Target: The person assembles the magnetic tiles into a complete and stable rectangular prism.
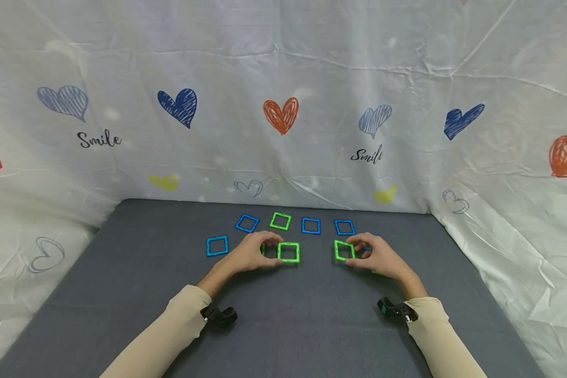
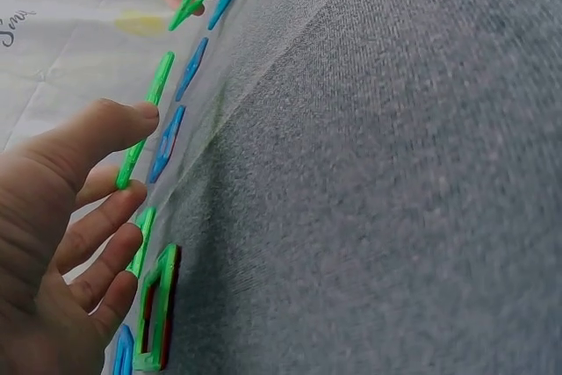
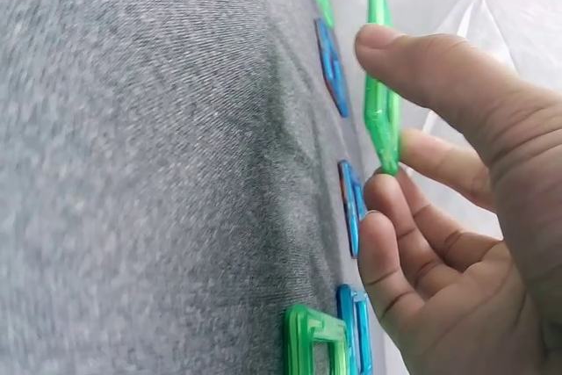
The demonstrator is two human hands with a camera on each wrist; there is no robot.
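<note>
My left hand (image 1: 257, 252) pinches a green square magnetic tile (image 1: 298, 252), an open frame, between thumb and fingers. Held up on edge, that tile (image 2: 158, 85) appears narrow in the left wrist view. To the right, across a gap, my right hand (image 1: 380, 257) pinches a second green square tile (image 1: 337, 251) by its right side. The right wrist view shows the thumb on one face of this tile (image 3: 379, 120) and fingers behind it. Another green tile (image 2: 165, 305) lies below the left hand, and one more (image 3: 299, 340) lies near the right hand's lower fingers.
Beyond the hands, blue square tiles (image 1: 303, 226) and a green one (image 1: 272, 219) lie in an arc on the grey cloth table (image 1: 283, 325). A blue tile (image 1: 217, 238) sits left of the left hand. White printed curtain (image 1: 283, 157) hangs behind the table's far edge.
</note>
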